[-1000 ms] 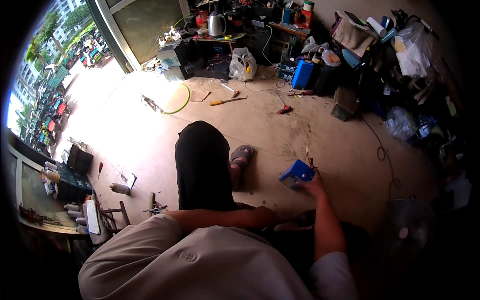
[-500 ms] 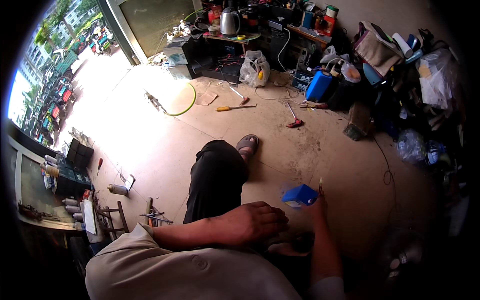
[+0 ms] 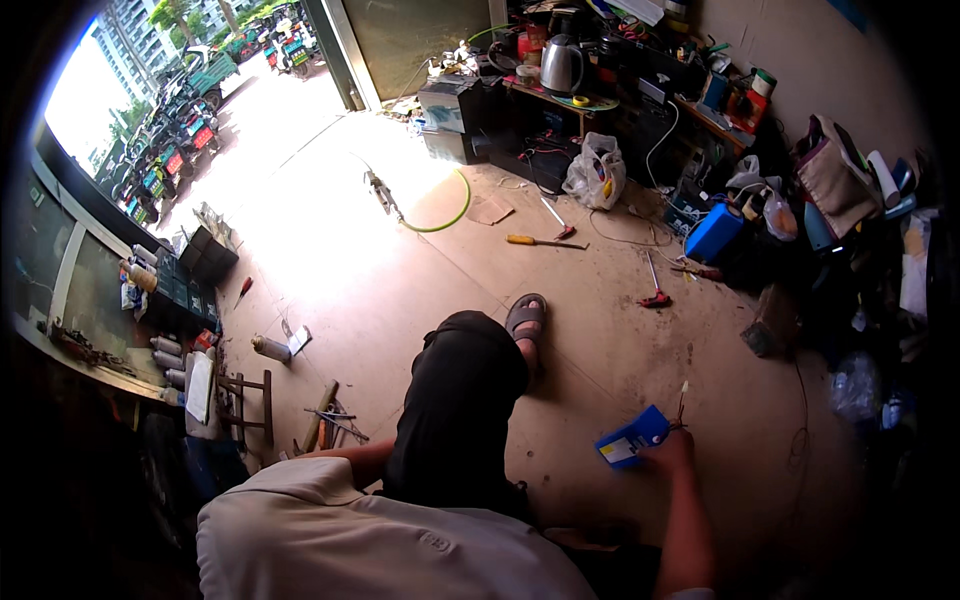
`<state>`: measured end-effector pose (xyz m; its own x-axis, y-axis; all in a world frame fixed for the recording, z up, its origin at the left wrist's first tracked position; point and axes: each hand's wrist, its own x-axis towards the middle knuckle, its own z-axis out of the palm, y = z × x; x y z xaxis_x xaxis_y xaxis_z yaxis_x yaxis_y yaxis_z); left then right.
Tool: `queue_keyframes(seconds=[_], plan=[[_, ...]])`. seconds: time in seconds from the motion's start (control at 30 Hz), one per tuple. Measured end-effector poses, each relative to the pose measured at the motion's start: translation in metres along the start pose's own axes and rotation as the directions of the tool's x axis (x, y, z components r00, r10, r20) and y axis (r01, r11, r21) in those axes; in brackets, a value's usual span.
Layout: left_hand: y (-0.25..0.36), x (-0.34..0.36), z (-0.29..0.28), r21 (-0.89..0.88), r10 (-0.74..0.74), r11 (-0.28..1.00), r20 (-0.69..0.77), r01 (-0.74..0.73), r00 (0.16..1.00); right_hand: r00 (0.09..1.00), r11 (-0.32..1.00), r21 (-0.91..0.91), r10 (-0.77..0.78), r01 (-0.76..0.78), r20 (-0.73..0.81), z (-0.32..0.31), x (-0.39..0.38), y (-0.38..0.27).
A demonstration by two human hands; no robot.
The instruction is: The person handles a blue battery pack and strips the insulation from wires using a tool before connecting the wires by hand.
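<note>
A blue rectangular pack (image 3: pixel 625 438) with a yellow-and-white label and short wires at one end is gripped in my right hand (image 3: pixel 668 452), low at the lower right above the tiled floor. My left forearm (image 3: pixel 365 462) runs behind my black-trousered leg (image 3: pixel 450 400), which hides the hand and whatever it may touch. My sandalled foot (image 3: pixel 525 328) is on the floor beyond the knee.
Scattered tools (image 3: pixel 545 242) and a green hose (image 3: pixel 440 225) lie on the floor (image 3: pixel 330 250). Clutter (image 3: pixel 840 185) lines the back and right walls; batteries, canisters and a stool (image 3: pixel 255 405) stand at left. Scooters (image 3: pixel 170 160) are parked outside the open door.
My left hand, visible over my lap half a second ago, has gone behind my leg. The view has swung left, shifting the room rightward. The blue pack stays in my right hand.
</note>
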<state>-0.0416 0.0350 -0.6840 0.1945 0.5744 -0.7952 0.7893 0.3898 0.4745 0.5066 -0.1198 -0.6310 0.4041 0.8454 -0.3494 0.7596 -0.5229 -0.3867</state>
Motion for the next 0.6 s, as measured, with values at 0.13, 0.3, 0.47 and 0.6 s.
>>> queue_keyframes(seconds=[0.13, 0.3, 0.47, 0.6], plan=[[-0.018, 0.023, 0.014, 0.235, -0.023, 0.972, 0.082, 0.003, 0.996, 0.999, 0.999, -0.049, 0.014, -0.012, 0.035, -0.016, 0.008, -0.023], [0.037, 0.058, -0.001, 0.432, 0.120, 0.890, 0.084, -0.144, 0.989, 0.993, 0.998, 0.005, -0.057, 0.057, 0.100, -0.039, 0.036, -0.046], [0.130, 0.129, -0.004, 0.550, 0.368, 0.773, 0.019, -0.318, 0.930, 0.971, 0.985, -0.100, -0.114, 0.137, 0.211, -0.049, 0.086, -0.071], [0.199, 0.198, -0.001, 0.657, 0.419, 0.686, -0.008, -0.311, 0.908, 0.975, 0.979, -0.009, -0.201, 0.203, 0.096, -0.063, 0.127, -0.089]])
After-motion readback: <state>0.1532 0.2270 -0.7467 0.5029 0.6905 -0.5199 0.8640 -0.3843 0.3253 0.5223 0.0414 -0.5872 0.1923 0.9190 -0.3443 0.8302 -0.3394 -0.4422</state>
